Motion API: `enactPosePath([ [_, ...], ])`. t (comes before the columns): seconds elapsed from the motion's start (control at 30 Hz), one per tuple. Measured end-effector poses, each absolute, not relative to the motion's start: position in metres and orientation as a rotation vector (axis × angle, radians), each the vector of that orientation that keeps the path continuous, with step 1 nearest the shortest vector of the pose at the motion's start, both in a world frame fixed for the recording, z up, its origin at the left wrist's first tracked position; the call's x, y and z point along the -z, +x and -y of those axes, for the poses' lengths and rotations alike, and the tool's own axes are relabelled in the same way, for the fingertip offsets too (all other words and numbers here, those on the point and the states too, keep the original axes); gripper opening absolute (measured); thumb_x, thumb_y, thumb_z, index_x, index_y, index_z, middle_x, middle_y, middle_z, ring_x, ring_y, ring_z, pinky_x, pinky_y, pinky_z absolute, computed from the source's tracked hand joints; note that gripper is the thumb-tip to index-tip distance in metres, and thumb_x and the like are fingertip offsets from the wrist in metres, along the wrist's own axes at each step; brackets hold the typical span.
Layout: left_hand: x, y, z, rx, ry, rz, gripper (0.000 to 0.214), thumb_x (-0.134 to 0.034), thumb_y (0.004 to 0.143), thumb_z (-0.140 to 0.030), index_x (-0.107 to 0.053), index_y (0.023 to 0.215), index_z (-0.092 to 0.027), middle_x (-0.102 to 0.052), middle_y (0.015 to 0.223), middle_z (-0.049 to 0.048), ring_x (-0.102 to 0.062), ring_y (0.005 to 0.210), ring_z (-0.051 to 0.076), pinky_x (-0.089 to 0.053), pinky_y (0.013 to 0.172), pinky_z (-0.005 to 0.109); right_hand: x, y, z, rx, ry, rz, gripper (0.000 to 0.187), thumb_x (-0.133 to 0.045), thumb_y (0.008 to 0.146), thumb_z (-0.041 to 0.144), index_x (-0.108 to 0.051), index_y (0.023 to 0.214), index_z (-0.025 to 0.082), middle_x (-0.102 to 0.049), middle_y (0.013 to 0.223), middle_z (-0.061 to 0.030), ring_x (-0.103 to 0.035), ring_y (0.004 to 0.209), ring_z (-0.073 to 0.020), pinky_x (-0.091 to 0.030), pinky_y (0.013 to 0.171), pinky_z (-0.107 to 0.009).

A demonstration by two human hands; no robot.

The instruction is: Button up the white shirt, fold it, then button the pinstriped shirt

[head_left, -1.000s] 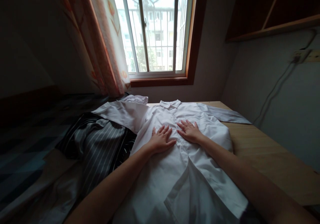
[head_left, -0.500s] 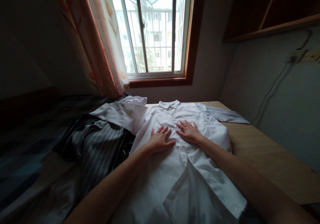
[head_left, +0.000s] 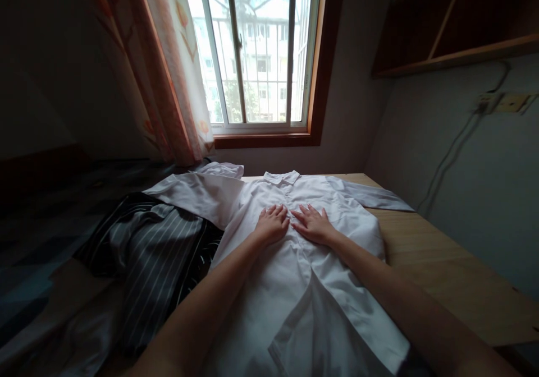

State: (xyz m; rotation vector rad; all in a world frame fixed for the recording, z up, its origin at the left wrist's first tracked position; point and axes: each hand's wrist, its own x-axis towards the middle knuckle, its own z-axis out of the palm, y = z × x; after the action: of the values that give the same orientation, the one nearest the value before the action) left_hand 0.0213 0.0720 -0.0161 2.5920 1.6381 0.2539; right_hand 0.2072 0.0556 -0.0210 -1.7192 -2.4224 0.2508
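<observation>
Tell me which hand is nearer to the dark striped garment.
Left. The left hand lies flat on the white shirt, on the side toward the dark striped garment. The right hand lies flat just beyond it, farther from that garment.

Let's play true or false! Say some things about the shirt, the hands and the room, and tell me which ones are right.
1. The left hand and the right hand both lie flat on the white shirt. True.
2. A red towel lies to the left of the shirt. False: a dark striped garment lies there.
3. The shirt's collar points toward the window. True.
4. The shirt lies on a glass table. False: it lies on a wooden table.
5. The curtain hangs on the left side of the window. True.
</observation>
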Motion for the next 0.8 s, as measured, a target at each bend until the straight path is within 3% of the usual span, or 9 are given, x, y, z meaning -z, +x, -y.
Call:
enactPosePath([
  [0.17,0.017,0.015,-0.077,-0.144,2.559,-1.602,0.057,-0.026,0.099,-0.047,-0.033,0.151,-0.024,-0.024,0.161,0.0074,-0.019,0.149,0.029,-0.014,0.117,0.059,0.021,0.206,-0.055,-0.261,-1.738,2.419,0.063,-0.029,0.096,0.063,-0.032,0.152,0.036,-0.022,0.162,-0.0063,-0.014,0.149,-0.0324,-0.005,0.113,-0.066],
  [0.47,0.016,0.016,-0.08,-0.129,2.555,-1.623,0.058,-0.027,0.099,-0.047,-0.032,0.152,-0.024,-0.022,0.161,0.0039,-0.018,0.149,0.026,-0.011,0.119,0.054,0.021,0.206,-0.056,-0.268,-1.742,2.399,0.062,-0.029,0.095,0.063,-0.034,0.151,0.036,-0.022,0.162,-0.0055,-0.014,0.149,-0.0317,-0.006,0.112,-0.068],
  [0.63,0.017,0.016,-0.076,-0.251,2.58,-1.65,0.055,-0.032,0.098,-0.045,-0.042,0.147,-0.021,-0.033,0.157,0.0075,-0.027,0.146,0.027,-0.018,0.118,0.053,0.022,0.206,-0.057,-0.263,-1.745,2.401,0.062,-0.029,0.095,0.063,-0.033,0.151,0.037,-0.023,0.162,-0.0056,-0.014,0.149,-0.0321,-0.007,0.112,-0.068],
  [0.8,0.016,0.017,-0.069,-0.491,2.729,-1.652,0.045,-0.042,0.095,-0.032,-0.055,0.134,-0.012,-0.055,0.141,0.0134,-0.046,0.133,0.025,-0.031,0.114,0.04,0.023,0.206,-0.059,-0.249,-1.738,2.395,0.062,-0.029,0.095,0.065,-0.034,0.15,0.037,-0.024,0.162,-0.0054,-0.016,0.149,-0.0325,-0.007,0.112,-0.068],
])
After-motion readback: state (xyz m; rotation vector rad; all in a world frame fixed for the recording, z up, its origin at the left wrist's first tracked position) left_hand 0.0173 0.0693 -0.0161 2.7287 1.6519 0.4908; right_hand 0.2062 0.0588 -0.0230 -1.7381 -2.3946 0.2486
